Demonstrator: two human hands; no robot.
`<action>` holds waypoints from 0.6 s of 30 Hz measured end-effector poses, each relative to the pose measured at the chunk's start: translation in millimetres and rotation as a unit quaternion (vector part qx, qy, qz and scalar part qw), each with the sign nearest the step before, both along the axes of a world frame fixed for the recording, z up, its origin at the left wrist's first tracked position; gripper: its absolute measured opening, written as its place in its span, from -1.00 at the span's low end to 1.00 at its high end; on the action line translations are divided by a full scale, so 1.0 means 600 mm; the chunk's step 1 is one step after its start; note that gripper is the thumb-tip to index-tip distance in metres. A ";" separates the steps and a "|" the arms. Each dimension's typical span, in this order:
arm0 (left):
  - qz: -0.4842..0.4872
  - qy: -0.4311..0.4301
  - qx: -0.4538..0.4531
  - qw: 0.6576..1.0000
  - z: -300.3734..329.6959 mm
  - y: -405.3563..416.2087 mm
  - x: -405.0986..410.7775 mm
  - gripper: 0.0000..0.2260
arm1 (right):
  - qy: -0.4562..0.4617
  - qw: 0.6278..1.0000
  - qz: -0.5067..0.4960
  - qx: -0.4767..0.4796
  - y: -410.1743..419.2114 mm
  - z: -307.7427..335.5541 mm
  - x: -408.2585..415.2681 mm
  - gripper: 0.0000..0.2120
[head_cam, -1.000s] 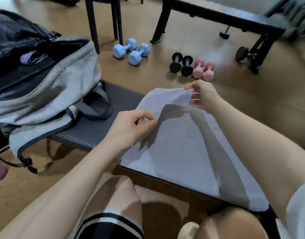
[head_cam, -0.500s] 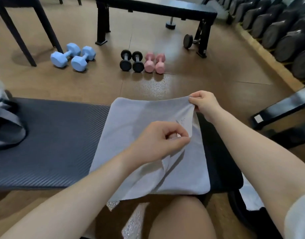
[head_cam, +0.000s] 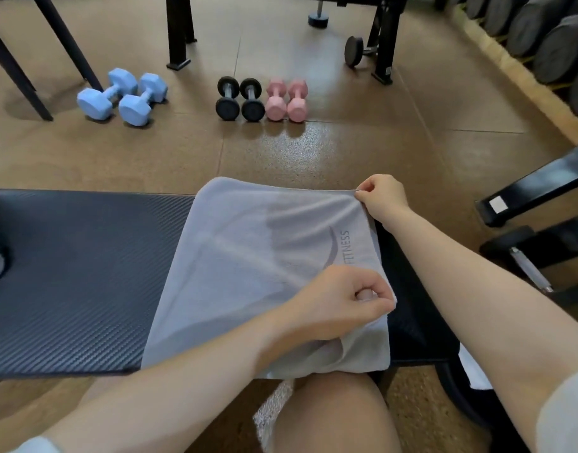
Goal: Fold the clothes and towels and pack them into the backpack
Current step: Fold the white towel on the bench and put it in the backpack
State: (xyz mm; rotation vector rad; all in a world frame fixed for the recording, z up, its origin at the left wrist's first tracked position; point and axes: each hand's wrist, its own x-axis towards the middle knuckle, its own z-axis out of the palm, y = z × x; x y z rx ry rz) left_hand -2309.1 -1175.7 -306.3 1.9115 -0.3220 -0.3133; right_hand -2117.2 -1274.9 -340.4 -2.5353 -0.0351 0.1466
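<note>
At the right edge of the pale grey fitness towel [head_cam: 248,266], both hands pinch corners. Left hand [head_cam: 341,300] has its grip clamped on the near right corner, thumb against curled fingers, cloth bunched under the palm. Right hand [head_cam: 384,197] has its grip clamped on the far right corner, thumb and forefinger nipping the hem and lifting it slightly so ripples run toward the middle. Towel lies folded over, two layers showing at the near edge, grey "FITNESS" lettering along the right side. It rests on the black ribbed padded tabletop [head_cam: 78,276], right portion, near edge hanging just over toward the person's knee.

Handling, as a judgement: thin, soft, light cloth, no stiffness, sags wherever unsupported, slides easily on the smooth pad. Best held at corners or hem, pulled taut between two hands before laying the next fold; a mid-panel grab would bunch it.

Backpack not clearly in view; only a dark strap-like bit at far left, cannot tell. On the brown floor beyond: blue dumbbells [head_cam: 120,98], black dumbbells [head_cam: 240,99], pink dumbbells [head_cam: 286,99], side by side.
</note>
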 end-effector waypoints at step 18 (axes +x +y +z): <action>-0.032 -0.040 0.097 0.994 -0.032 0.005 -0.062 -0.75 | 0.164 0.982 -0.022 0.090 -0.099 0.056 -0.298 -0.78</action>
